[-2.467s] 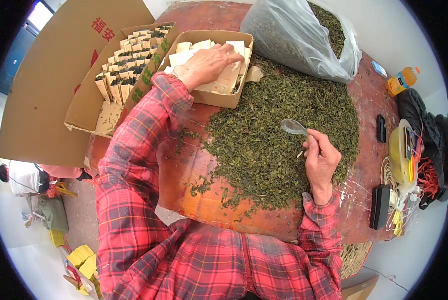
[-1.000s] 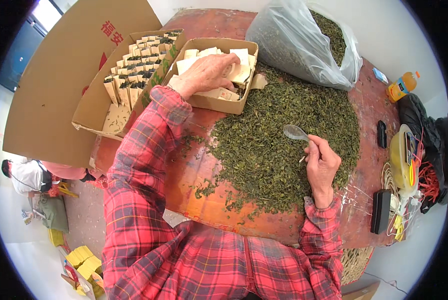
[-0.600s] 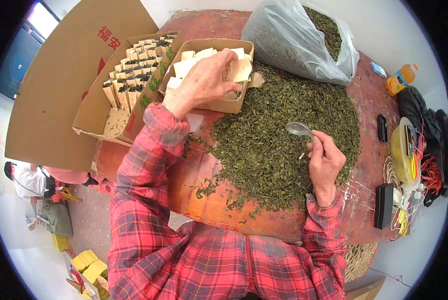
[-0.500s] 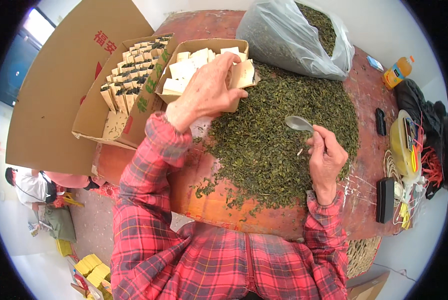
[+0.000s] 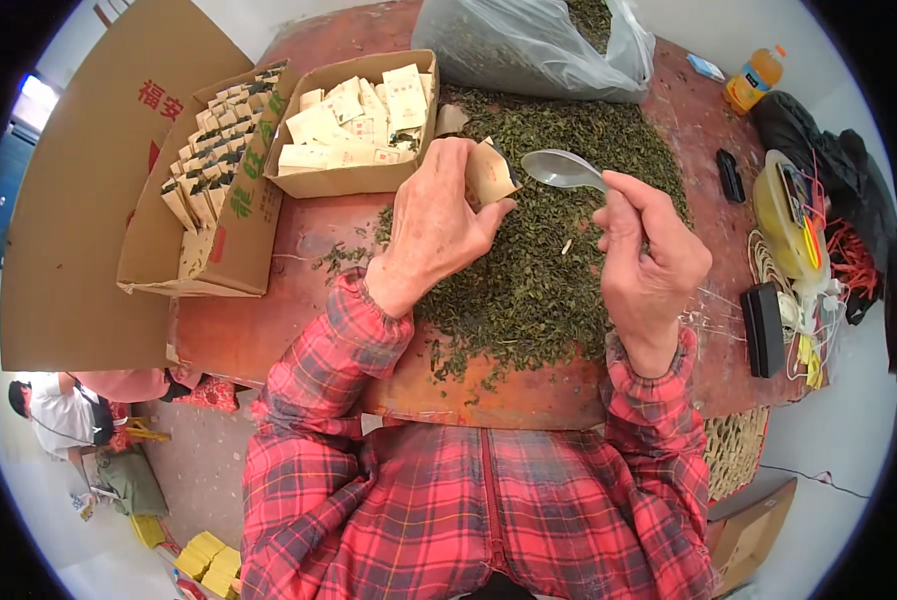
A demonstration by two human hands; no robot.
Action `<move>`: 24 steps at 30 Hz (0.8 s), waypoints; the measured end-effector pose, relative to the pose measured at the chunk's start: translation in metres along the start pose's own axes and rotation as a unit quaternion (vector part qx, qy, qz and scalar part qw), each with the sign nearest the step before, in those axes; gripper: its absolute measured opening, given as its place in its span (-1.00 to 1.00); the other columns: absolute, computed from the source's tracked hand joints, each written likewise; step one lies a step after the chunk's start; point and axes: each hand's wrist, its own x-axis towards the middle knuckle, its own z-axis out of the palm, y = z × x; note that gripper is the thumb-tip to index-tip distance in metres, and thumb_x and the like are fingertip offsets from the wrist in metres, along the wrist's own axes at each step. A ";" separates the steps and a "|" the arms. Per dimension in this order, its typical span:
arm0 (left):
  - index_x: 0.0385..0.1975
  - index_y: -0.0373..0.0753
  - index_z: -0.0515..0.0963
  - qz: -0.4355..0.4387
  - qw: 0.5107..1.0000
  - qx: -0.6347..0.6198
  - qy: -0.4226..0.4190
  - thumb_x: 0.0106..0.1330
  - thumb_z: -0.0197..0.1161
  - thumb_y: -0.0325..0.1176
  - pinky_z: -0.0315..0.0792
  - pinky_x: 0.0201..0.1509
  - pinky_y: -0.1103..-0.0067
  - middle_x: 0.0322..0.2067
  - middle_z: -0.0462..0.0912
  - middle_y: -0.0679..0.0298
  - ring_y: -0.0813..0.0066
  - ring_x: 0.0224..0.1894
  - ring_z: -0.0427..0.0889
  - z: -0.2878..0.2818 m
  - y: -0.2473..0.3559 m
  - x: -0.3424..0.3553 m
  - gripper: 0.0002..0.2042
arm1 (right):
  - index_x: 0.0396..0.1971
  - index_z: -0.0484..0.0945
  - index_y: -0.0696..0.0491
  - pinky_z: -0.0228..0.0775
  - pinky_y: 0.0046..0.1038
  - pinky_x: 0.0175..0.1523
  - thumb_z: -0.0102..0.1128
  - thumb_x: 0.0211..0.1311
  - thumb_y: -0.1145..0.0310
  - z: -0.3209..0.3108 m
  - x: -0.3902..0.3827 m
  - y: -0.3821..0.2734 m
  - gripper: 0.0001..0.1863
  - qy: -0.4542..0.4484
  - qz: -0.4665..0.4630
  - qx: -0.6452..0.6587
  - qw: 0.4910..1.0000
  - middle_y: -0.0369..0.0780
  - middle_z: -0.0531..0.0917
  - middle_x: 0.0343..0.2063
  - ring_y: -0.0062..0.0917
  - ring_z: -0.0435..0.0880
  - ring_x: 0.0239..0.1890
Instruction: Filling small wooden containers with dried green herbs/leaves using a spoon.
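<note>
My left hand (image 5: 431,228) pinches a small brown paper packet (image 5: 489,175) over the left side of a heap of dried green leaves (image 5: 534,300). The packet tilts, and its mouth faces the spoon. Between thumb and fingers, my right hand (image 5: 654,260) grips a metal spoon (image 5: 559,168) by its handle. The spoon's bowl is just right of the packet, apart from it, and looks empty. Beyond my left hand stands a shallow cardboard box (image 5: 354,182) of flat paper packets. Left of that, a longer cardboard box (image 5: 239,240) holds rows of upright packets with dark leaves at their tops.
A translucent plastic bag (image 5: 519,55) of leaves lies at the back. On the right are an orange drink bottle (image 5: 754,80), a black case (image 5: 764,330), a yellow container (image 5: 781,215) and cords. A tall cardboard flap (image 5: 89,220) rises at left; another person (image 5: 64,410) is beyond.
My left hand has drawn a packet out of the shallow box and brought it over the leaves. My right hand has moved the spoon up toward it. The whole view has shifted.
</note>
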 end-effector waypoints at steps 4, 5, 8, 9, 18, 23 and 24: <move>-0.04 -0.33 0.41 0.002 1.000 0.002 0.014 0.03 0.54 -0.43 0.53 -0.16 0.21 -0.18 0.52 -0.01 -0.08 -0.18 0.61 0.000 0.005 -0.007 -0.48 | -0.09 0.73 0.14 0.40 -0.64 -0.46 0.22 0.39 0.60 0.004 -0.001 0.000 -0.82 -0.006 -0.015 -0.012 1.000 -0.28 0.71 -0.54 -0.73 0.63 -0.56; -0.04 -0.33 0.41 0.001 1.000 0.000 0.015 0.03 0.54 -0.43 0.53 -0.16 0.21 -0.18 0.52 -0.01 -0.08 -0.18 0.61 0.000 0.005 -0.007 -0.48 | -0.09 0.73 0.14 0.40 -0.64 -0.46 0.22 0.39 0.60 0.005 -0.001 0.002 -0.82 -0.007 -0.016 -0.014 1.000 -0.28 0.71 -0.54 -0.73 0.63 -0.56; -0.05 -0.32 0.41 0.004 1.000 0.009 0.021 0.03 0.54 -0.44 0.52 -0.15 0.21 -0.18 0.51 0.00 -0.09 -0.16 0.61 -0.001 0.004 -0.010 -0.49 | -0.12 0.72 0.15 0.42 -0.63 -0.45 0.23 0.39 0.59 0.008 -0.002 0.004 -0.84 -0.021 -0.031 -0.031 0.999 -0.27 0.71 -0.55 -0.71 0.66 -0.55; -0.05 -0.32 0.41 -0.001 1.000 0.008 0.017 0.03 0.53 -0.44 0.52 -0.14 0.20 -0.18 0.51 0.00 -0.09 -0.15 0.61 0.000 0.005 -0.011 -0.49 | -0.12 0.72 0.15 0.42 -0.62 -0.45 0.24 0.39 0.59 0.009 -0.003 0.004 -0.85 -0.028 -0.022 -0.028 0.999 -0.27 0.71 -0.56 -0.71 0.68 -0.53; -0.01 -0.37 0.42 0.005 0.999 0.030 0.019 0.03 0.58 -0.41 0.54 -0.17 0.24 -0.20 0.55 -0.01 -0.06 -0.20 0.63 0.006 -0.004 -0.016 -0.44 | -0.15 0.72 0.16 0.43 -0.61 -0.45 0.24 0.38 0.58 0.011 0.000 -0.001 -0.87 -0.036 -0.002 -0.035 0.999 -0.26 0.71 -0.58 -0.70 0.70 -0.53; -0.03 -0.36 0.43 0.004 1.000 0.028 0.013 0.03 0.58 -0.42 0.54 -0.18 0.24 -0.19 0.54 0.00 -0.06 -0.21 0.62 0.009 -0.005 -0.018 -0.46 | -0.16 0.72 0.16 0.46 -0.60 -0.44 0.24 0.38 0.57 0.012 -0.002 -0.001 -0.87 -0.051 0.008 -0.046 0.998 -0.23 0.72 -0.59 -0.67 0.73 -0.52; -0.03 -0.36 0.43 0.005 0.999 0.032 0.013 0.03 0.58 -0.42 0.54 -0.19 0.24 -0.19 0.54 0.01 -0.05 -0.21 0.62 0.010 -0.006 -0.018 -0.46 | -0.17 0.72 0.16 0.47 -0.59 -0.44 0.24 0.38 0.57 0.013 -0.002 -0.001 -0.87 -0.054 0.011 -0.044 0.997 -0.22 0.73 -0.58 -0.65 0.74 -0.52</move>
